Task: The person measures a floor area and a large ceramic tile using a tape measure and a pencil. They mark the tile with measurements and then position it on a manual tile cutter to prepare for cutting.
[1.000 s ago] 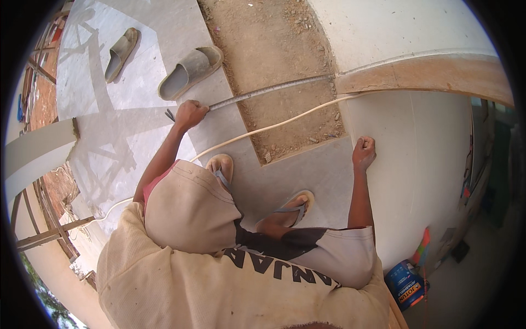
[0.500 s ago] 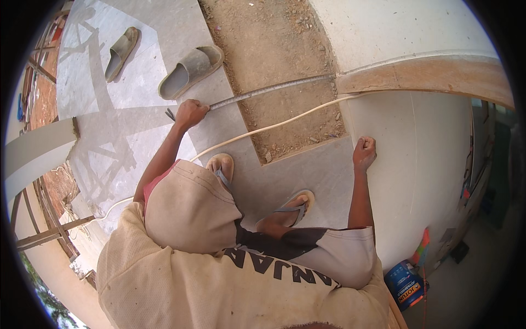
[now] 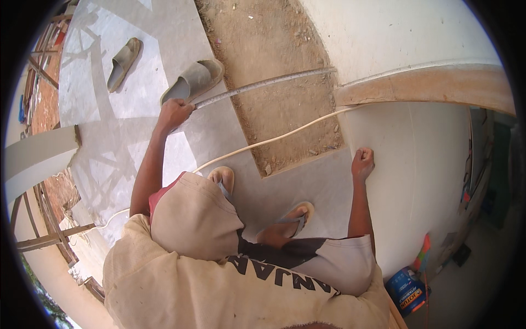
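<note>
My left hand is closed round the near end of a long grey rod. The rod spans the strip of bare soil and its far end is by the white wall, a little beyond a wooden board. A grey slide sandal lies just past that hand. My right hand is closed in a fist beside the pale wall surface; whatever its fingers hold, if anything, is hidden. A cream cable runs across the soil between me and the rod.
Another slide sandal lies on the grey tiled floor. My feet, in flip-flops, are close to the soil's edge. A blue paint bucket stands at lower right. Timber framing and a pale ledge are at left.
My left hand has moved left and away from me, and the rod has shifted farther from the cable and the board. My right hand stays closed by the wall. The view has tilted slightly.
</note>
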Demonstrator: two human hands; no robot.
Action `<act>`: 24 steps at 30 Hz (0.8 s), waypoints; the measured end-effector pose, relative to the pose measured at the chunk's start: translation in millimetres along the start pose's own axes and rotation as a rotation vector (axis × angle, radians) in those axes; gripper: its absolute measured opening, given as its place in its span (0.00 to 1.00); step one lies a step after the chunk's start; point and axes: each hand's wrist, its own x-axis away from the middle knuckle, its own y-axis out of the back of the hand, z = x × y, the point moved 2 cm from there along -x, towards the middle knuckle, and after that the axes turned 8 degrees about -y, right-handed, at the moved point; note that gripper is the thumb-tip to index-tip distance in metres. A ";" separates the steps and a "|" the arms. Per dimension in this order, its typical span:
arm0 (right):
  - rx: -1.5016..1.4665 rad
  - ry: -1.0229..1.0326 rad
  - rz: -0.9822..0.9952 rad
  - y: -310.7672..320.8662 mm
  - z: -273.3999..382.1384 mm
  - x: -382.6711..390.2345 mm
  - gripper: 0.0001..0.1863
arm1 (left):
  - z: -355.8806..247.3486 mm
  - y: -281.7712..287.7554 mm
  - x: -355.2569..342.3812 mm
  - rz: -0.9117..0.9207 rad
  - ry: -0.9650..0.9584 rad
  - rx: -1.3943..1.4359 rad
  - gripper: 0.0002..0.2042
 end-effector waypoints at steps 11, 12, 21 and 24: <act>0.010 0.021 -0.015 -6.0 -3.8 -2.2 0.08 | 57.4 86.1 -138.8 -0.177 -0.012 -0.128 0.21; 0.014 0.009 0.001 -7.4 -2.9 -2.4 0.08 | 64.3 82.6 -152.5 -0.168 -0.046 -0.171 0.21; 0.017 0.026 -0.023 -4.5 -4.5 -3.6 0.06 | 57.6 44.8 -214.4 -0.068 -0.236 -0.384 0.24; -0.022 0.047 -0.040 -6.8 -2.7 -2.5 0.06 | 64.2 41.3 -223.3 -0.078 -0.211 -0.360 0.24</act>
